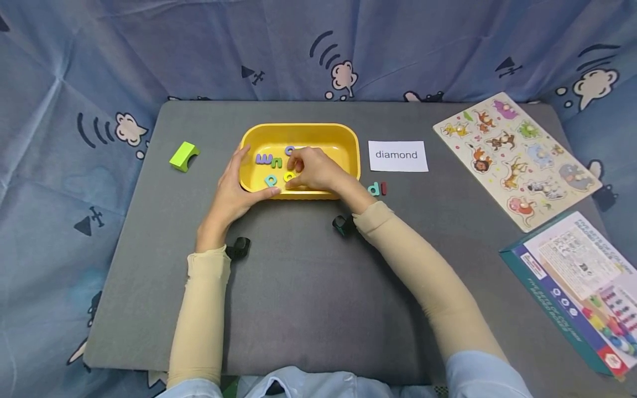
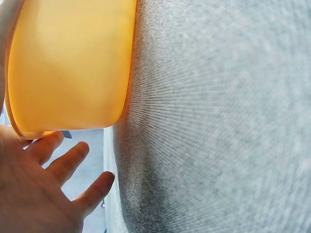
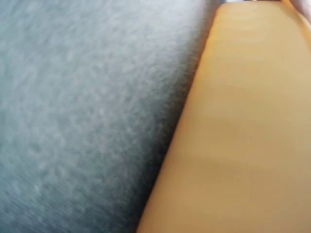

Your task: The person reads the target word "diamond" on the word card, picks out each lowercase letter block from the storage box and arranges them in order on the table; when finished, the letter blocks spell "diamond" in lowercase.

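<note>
A yellow tray [image 1: 303, 130] with small coloured letters in it stands on the grey table. My left hand [image 1: 233, 182] spans its near left corner, thumb along the near rim and spread fingers by the left side. In the left wrist view those fingers [image 2: 65, 162] look extended. My right hand [image 1: 316, 168] reaches over the tray, with thumb and fingertips on either side of a yellow letter [image 1: 289, 176]. Around it lie a purple m-shaped letter [image 1: 264, 159], a green letter [image 1: 276, 163], a blue letter [image 1: 271, 180] and a violet letter [image 1: 290, 150]. The right wrist view hides the fingertips.
Right of the tray lies a card reading "diamond" [image 1: 397, 156]. Below it are a teal d [image 1: 374, 189] and a thin red letter [image 1: 384, 188]. An animal puzzle board [image 1: 497, 177] and a toy box [image 1: 562, 298] lie at right. A green arch block [image 1: 184, 156] is at left.
</note>
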`<act>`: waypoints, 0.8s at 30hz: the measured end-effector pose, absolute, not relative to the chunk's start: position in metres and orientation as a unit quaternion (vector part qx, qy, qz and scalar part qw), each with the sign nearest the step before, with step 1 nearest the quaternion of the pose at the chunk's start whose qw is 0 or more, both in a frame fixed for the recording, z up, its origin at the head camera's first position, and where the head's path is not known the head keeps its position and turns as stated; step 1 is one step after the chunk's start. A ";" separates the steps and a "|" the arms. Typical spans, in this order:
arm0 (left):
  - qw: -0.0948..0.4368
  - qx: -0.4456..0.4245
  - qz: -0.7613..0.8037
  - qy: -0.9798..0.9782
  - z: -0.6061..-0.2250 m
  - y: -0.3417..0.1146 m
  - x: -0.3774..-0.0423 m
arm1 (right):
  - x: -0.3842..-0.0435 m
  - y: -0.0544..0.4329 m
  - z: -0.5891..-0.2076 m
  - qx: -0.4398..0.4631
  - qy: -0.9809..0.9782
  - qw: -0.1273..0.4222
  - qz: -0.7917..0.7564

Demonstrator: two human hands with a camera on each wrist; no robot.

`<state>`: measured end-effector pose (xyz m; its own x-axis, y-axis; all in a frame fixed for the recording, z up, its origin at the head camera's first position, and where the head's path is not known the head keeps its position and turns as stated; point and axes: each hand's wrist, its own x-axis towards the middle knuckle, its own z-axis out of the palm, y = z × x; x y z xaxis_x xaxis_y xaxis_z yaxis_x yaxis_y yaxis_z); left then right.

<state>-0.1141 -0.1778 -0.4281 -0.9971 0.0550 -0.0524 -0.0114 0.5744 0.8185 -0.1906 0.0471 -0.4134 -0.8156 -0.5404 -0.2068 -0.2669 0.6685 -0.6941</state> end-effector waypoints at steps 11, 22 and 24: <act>0.034 0.010 0.459 0.888 -0.428 -0.179 -0.114 | -0.188 0.042 -0.412 -0.243 0.902 0.189 -0.303; 0.038 0.006 0.457 0.888 -0.429 -0.178 -0.113 | -0.184 0.054 -0.405 -0.261 0.871 0.170 -0.379; 0.038 0.006 0.457 0.889 -0.429 -0.178 -0.113 | -0.182 0.058 -0.401 -0.263 0.865 0.161 -0.396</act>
